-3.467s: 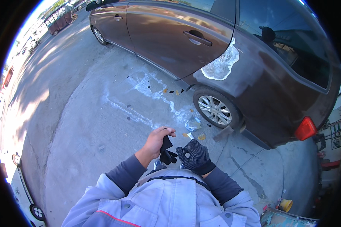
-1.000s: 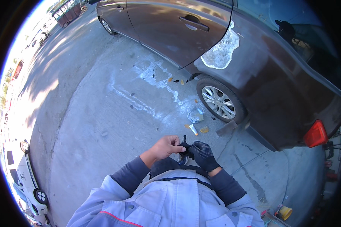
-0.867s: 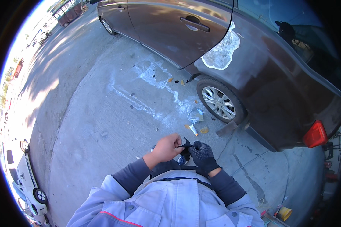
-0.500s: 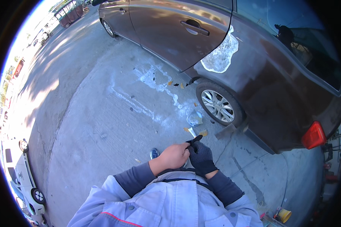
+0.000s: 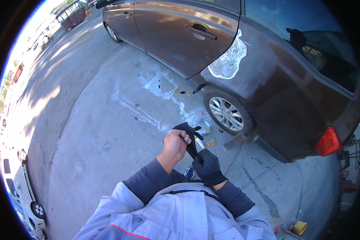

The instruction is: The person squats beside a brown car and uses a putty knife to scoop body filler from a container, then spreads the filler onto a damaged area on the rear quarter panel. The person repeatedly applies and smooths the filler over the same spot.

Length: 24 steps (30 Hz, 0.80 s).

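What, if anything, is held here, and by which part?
A loose black glove: the gloved right hand grips its plain, stretched end, apparently the cuff. The bare left hand curls against it; its hold cannot be told.

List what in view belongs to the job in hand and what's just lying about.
In the job: loose black glove, bare left hand, gloved right hand.
Lying about: white tube, yellowish scraps, round bluish container.

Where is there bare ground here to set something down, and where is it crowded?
Widest: the concrete between the left sleeve and the white car. A smaller, partly stained patch lies between the right sleeve and the brown car. Crowded: between the right hand, holding a black glove, and the rear wheel, with a white tube and yellowish scraps.
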### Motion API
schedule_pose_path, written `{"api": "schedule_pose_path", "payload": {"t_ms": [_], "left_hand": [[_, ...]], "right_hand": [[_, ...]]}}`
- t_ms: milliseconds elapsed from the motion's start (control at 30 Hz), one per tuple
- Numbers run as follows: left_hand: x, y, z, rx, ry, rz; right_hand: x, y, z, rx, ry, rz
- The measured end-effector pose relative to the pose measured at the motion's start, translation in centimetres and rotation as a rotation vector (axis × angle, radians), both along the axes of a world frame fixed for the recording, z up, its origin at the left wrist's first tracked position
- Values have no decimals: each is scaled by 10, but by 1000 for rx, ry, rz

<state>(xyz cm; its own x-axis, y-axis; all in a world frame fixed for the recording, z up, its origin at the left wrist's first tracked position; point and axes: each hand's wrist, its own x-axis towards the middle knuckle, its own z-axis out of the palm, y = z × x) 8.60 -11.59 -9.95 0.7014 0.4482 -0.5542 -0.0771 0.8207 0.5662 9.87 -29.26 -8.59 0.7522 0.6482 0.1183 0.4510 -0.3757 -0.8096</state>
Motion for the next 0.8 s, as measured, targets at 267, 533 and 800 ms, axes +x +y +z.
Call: {"api": "schedule_pose_path", "payload": {"t_ms": [267, 533, 800], "left_hand": [[-9, -29, -14, 553, 152, -421], [3, -17, 18, 18, -56, -519], [13, -20, 8, 288, -21, -355]], "right_hand": [[2, 16, -3, 222, -204, -88], [3, 9, -21, 238, 200, -6], [2, 14, -24, 352, 315, 149]]}}
